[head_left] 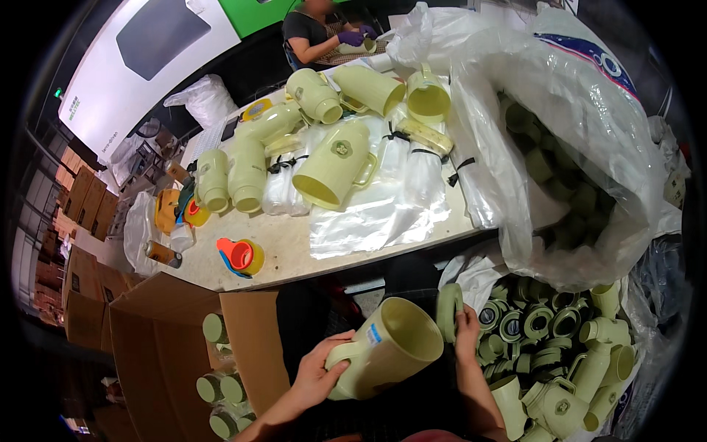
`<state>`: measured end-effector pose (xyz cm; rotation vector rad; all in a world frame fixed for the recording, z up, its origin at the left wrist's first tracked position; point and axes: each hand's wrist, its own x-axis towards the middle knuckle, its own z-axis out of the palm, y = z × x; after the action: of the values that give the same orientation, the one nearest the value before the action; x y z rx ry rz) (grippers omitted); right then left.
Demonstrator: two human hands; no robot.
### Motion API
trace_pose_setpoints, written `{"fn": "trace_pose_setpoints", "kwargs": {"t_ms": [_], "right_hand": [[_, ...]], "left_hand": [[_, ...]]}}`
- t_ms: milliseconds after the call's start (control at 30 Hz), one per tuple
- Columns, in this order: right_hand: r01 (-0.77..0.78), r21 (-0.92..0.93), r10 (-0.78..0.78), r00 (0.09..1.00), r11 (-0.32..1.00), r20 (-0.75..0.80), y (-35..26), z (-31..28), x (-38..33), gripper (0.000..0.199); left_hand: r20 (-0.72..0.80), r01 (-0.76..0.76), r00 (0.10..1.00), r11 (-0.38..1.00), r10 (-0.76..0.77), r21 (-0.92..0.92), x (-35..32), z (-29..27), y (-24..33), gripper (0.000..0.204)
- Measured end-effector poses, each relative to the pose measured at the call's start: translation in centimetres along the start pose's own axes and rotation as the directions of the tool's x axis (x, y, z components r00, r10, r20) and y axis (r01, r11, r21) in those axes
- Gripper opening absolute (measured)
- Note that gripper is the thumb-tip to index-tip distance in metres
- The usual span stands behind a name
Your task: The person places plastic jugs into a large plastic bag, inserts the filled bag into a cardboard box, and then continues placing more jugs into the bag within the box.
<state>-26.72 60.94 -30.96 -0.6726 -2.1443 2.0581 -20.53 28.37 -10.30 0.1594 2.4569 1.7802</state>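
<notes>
Left hand grasping handle of pale green flask shell above lap, partly covering handle. Right hand gripping rounded green piece beside shell, exact kind unclear. Contents of translucent plastic bag dim.

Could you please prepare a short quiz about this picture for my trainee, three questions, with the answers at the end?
1. By which part does the left grip hold the green jug?
2. True or false: the co-worker beyond the table wears purple gloves.
3. Choose one. The ties around the clear plastic bundles are: A) red, B) black, C) white.

Key: 1. its handle; 2. true; 3. B.
</notes>
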Motion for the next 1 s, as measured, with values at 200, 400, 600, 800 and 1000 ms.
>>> {"fn": "trace_pose_setpoints", "kwargs": {"t_ms": [200,400,600,800,1000], "right_hand": [[0.472,-0.557,-0.562,0.827,0.684,0.010,-8.4,2.9,-2.9,0.048],[0.440,-0.256,-0.385,0.892,0.861,0.238,-8.4,2.3,-3.1,0.043],[0.481,-0.445,-0.430,0.876,0.755,0.218,-8.9,3.2,-4.6,0.055],[0.516,-0.492,-0.464,0.854,0.702,0.233,-8.2,3.5,-4.0,0.056],[0.523,-0.503,-0.470,0.849,0.688,0.240,-8.0,3.7,-3.6,0.056]], "left_hand": [[-0.101,-0.018,0.995,1.000,0.019,0.010,-1.8,-0.9,-0.9,0.031],[-0.145,-0.151,0.979,0.986,0.140,-0.070,-2.2,-0.4,-1.6,0.032],[-0.145,-0.201,0.973,0.971,0.181,-0.131,-2.1,-0.6,-2.2,0.037],[-0.044,-0.226,0.974,0.972,0.224,-0.064,-1.5,-0.4,-2.3,0.035],[-0.046,-0.154,0.988,0.985,0.150,-0.078,-1.1,-0.2,-2.2,0.041]]}}
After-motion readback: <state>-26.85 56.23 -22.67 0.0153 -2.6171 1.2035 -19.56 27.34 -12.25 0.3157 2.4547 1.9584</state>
